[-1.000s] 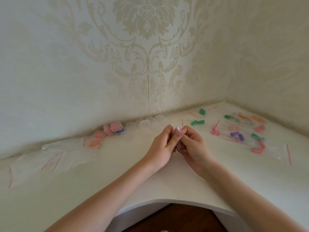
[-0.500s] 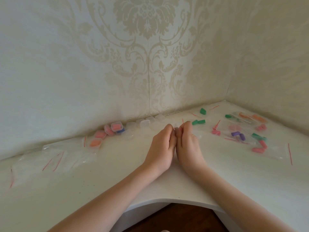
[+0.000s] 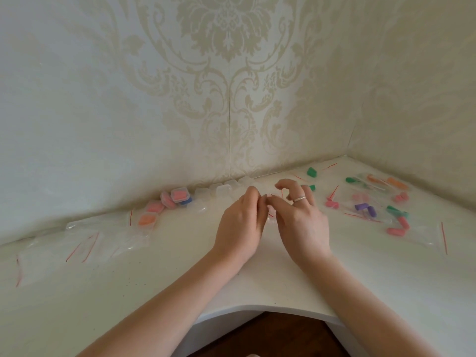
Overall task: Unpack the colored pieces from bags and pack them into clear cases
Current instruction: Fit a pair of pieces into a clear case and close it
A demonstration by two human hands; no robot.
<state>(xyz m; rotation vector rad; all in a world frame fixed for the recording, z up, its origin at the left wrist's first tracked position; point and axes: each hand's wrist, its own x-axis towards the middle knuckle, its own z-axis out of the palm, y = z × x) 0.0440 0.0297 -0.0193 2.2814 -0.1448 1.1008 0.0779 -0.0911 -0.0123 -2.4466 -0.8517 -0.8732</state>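
The fingertips of the left hand and right hand meet just above the white corner desk, pinched together around something small and clear. A short red line shows between them, so it is probably the zip strip of a small bag being pulled open, though the bag itself is nearly invisible against the desk. The left fingers are curled closed at that pinch. The right thumb and first fingers close on the same spot, while its ring finger, wearing a silver ring, and the finger beyond it lift clear, likely to keep them off the plastic. Whether a piece is inside the bag cannot be told.

Just behind the hands, along the wall, sits a row of empty clear cases, near enough to reach once a piece comes free. Left of that row are filled cases showing pink, orange and blue, pushed aside as finished work. Further left lie flattened empty bags with red zip lines, well apart from the hands.

To the right, unopened bags hold purple, green, pink and orange pieces, and a few loose green pieces rest near the wall. Supply on 1 side and finished cases on the other suggests the work runs right to left, with a good deal left to pack.
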